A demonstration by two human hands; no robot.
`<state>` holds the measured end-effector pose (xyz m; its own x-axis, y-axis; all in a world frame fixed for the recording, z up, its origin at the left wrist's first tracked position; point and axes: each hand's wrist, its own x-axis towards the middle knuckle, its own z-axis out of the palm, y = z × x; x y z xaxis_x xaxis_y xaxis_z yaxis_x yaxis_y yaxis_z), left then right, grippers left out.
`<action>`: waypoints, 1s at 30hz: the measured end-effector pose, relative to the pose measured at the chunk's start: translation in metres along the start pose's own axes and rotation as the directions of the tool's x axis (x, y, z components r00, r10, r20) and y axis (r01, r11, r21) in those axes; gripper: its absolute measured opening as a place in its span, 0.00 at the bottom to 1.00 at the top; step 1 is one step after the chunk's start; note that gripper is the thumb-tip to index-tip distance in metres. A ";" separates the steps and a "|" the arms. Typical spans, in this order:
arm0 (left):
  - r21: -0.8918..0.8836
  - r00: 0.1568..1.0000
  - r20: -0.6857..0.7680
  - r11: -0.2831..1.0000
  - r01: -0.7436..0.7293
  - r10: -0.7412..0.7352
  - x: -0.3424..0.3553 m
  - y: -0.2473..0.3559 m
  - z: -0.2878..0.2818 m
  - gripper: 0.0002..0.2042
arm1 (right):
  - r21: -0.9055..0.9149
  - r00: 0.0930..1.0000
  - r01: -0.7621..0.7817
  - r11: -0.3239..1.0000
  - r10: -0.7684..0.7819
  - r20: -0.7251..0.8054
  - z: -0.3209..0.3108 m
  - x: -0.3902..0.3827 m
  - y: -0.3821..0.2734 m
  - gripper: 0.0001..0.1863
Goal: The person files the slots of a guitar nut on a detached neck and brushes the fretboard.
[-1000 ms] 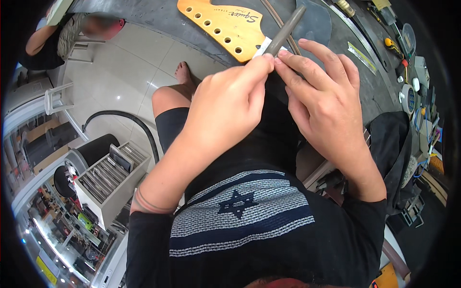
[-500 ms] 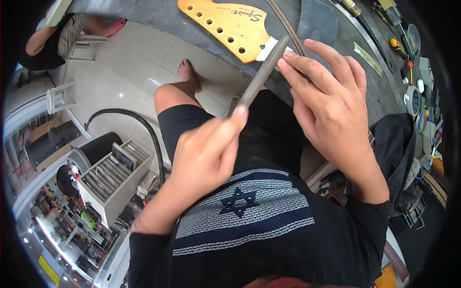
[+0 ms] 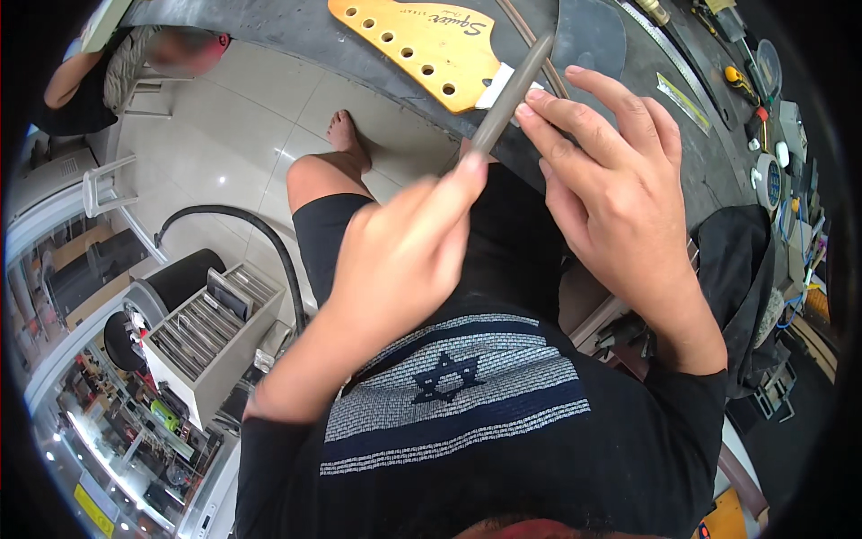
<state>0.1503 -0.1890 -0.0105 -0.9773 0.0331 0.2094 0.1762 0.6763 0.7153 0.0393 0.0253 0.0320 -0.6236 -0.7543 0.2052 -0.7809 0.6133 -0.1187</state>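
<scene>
My left hand (image 3: 409, 242), slightly blurred, is closed around the lower end of a long grey file (image 3: 512, 94). The file slants up to the right and crosses a white strip (image 3: 496, 87) beside the yellow-brown guitar headstock (image 3: 422, 45). A row of round holes runs along the headstock's lower edge. My right hand (image 3: 620, 157) is open, with its index and middle fingertips at the file's right edge near the white strip. Its other fingers are spread and the thumb is apart. What lies under those fingertips is hidden.
Over the dark workbench (image 3: 620, 90) lie a grey sheet (image 3: 591, 40), a metal ruler (image 3: 664, 40) and a yellow-handled tool (image 3: 741, 83). A black cloth (image 3: 736, 278) hangs at right. On the floor side are a rack of metal tools (image 3: 211, 323), a black hose (image 3: 269, 234) and a seated person (image 3: 99, 85).
My left hand and the file have slid forward, up and to the right, across the white strip. My right hand has stayed nearly in place. The whole view has shifted slightly.
</scene>
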 end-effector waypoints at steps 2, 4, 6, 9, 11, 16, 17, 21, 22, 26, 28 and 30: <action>-0.017 1.000 -0.008 1.000 0.008 -0.009 0.039 0.001 0.010 0.17 | 0.008 1.000 -0.005 1.000 0.005 -0.008 -0.001 0.000 -0.001 0.26; -0.077 0.997 -0.081 0.997 0.005 -0.011 0.043 0.002 0.006 0.15 | 0.004 1.000 -0.013 1.000 0.013 -0.012 0.000 -0.001 0.001 0.26; -0.186 0.985 -0.145 0.981 0.061 -0.088 0.039 0.002 -0.002 0.11 | 0.006 1.000 -0.009 1.000 0.009 -0.010 -0.001 0.000 0.001 0.25; -0.219 0.978 -0.074 0.960 0.177 -0.197 0.028 0.002 -0.012 0.10 | 0.008 1.000 -0.010 1.000 0.010 -0.008 0.001 -0.001 0.000 0.25; -0.148 0.991 -0.072 0.984 0.101 -0.113 0.026 0.001 -0.009 0.10 | 0.008 1.000 -0.012 1.000 0.012 -0.013 0.001 -0.001 0.000 0.25; -0.126 0.996 -0.070 0.991 0.042 -0.052 0.021 0.001 0.006 0.12 | 0.018 1.000 -0.004 1.000 0.005 -0.029 0.002 0.000 0.000 0.25; -0.124 0.996 -0.068 0.991 0.045 -0.053 0.019 0.001 0.006 0.12 | 0.021 1.000 -0.005 1.000 0.006 -0.028 0.002 -0.001 0.000 0.25; -0.062 1.000 -0.031 0.998 0.002 -0.004 -0.011 -0.003 0.000 0.17 | 0.006 1.000 -0.008 1.000 0.008 -0.013 0.001 -0.002 0.001 0.25; -0.045 1.000 -0.004 0.999 -0.002 0.002 -0.026 -0.003 -0.005 0.21 | -0.001 1.000 -0.011 1.000 0.011 -0.010 0.001 -0.002 0.001 0.25; -0.026 0.999 0.027 0.999 0.026 -0.026 -0.027 -0.001 -0.011 0.22 | 0.010 1.000 -0.002 1.000 0.002 -0.012 0.002 0.000 0.001 0.25; -0.025 0.999 -0.038 0.999 -0.033 0.032 0.021 -0.004 0.008 0.18 | 0.007 1.000 0.004 1.000 -0.004 -0.019 0.001 0.001 0.001 0.25; -0.036 0.997 -0.061 0.999 -0.040 0.038 0.039 -0.004 0.017 0.17 | 0.012 1.000 0.002 1.000 -0.002 -0.019 -0.001 0.000 0.002 0.25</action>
<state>0.1093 -0.1779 -0.0159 -0.9609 0.0140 0.2766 0.2195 0.6474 0.7299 0.0378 0.0268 0.0327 -0.6210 -0.7510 0.2243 -0.7828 0.6085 -0.1301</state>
